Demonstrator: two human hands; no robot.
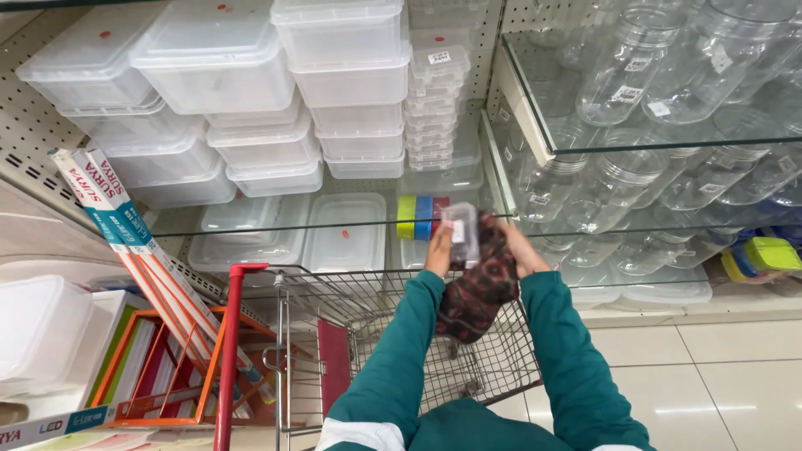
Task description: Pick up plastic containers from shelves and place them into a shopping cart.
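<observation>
Frame centre: left hand (438, 250) grips a small clear plastic container (462, 231), raised against the glass shelf edge (334, 225). Right hand (520, 253) is partly behind a dark patterned cloth (480, 288), touching it; exact grip unclear. Wire shopping cart (376, 334) directly below. Stacked lidded boxes (284, 83) upper left, clear jars (635, 67) upper right.

A small box (462, 232) is held up between both hands, left hand (438, 249) on its left, right hand (520, 250) on its right, w/ a cloth (476, 292) under it. A cart (418, 334) is seen below the hands. Stacked tubs (251, 92) are set on shelves behind; jars (652, 75) are kept to the right. Long boxes (125, 242) are leaned left of the cart.
</observation>
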